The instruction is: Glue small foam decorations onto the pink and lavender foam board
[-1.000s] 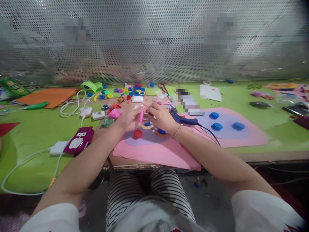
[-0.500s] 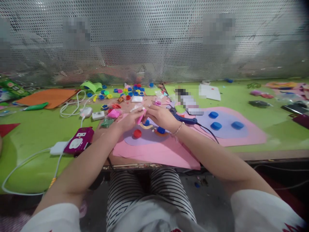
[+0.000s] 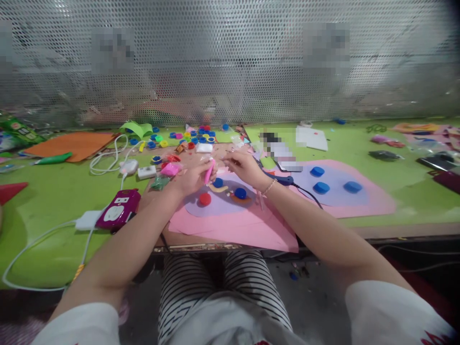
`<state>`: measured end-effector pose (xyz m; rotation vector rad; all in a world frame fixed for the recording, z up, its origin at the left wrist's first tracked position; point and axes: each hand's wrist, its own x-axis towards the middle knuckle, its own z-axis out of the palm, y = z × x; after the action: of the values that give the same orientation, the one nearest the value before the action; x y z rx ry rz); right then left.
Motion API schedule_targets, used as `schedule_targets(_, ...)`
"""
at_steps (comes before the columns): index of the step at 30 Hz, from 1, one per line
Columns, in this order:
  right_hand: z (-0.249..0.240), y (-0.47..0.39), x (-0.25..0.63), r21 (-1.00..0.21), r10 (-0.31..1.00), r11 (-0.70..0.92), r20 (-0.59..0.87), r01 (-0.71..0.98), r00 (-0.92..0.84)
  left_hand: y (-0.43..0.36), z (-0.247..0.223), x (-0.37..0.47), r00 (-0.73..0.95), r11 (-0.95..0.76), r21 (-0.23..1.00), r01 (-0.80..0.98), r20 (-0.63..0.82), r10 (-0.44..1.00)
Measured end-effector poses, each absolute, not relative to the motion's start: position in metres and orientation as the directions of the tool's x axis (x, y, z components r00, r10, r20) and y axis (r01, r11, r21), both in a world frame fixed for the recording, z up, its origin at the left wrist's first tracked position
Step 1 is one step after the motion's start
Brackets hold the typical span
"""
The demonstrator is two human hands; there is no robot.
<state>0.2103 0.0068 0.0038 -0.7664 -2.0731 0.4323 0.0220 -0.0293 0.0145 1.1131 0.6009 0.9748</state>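
My left hand point(image 3: 197, 178) is closed around a short pink stick point(image 3: 209, 173) with a pale tip, held upright. To its right, my right hand point(image 3: 247, 168) has its fingers bent and pinched together; whatever is between them is too small to make out. Both hands hover over a lilac paper shape point(image 3: 196, 209) on pink paper point(image 3: 230, 230). On the lilac shape are a red bottle cap point(image 3: 204, 199), a blue cap point(image 3: 240, 193), another blue cap point(image 3: 217, 182) and a curved cream strip point(image 3: 218, 189). A dark blue glue gun point(image 3: 283, 180) lies partly behind my right wrist.
A second lilac shape point(image 3: 336, 196) with three blue caps lies at right. Several loose coloured caps point(image 3: 194, 140) are scattered at the back. A purple power socket point(image 3: 118, 210) with white cables sits at left. Behind everything stands a perforated metal wall point(image 3: 230, 62).
My hands have drawn apart a little. The pink stick now shows more upright in my left hand, and the right hand has pulled away from it. The caps have not moved.
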Motion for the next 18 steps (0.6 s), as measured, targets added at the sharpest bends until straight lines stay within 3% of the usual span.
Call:
schedule_targets(7, 0.014, -0.018, 0.197, -0.414, 0.591, 0.806, 0.607, 0.423, -0.531, -0.035, 0.021, 0.026, 0.449, 0.181, 0.934, -0.308, -0.025, 0.893)
schedule_targets(18, 0.015, -0.017, 0.202, -0.385, 0.550, 0.835, 0.622, 0.394, -0.557, -0.033, 0.015, 0.025, 0.509, 0.147, 0.944, -0.294, 0.025, 0.860)
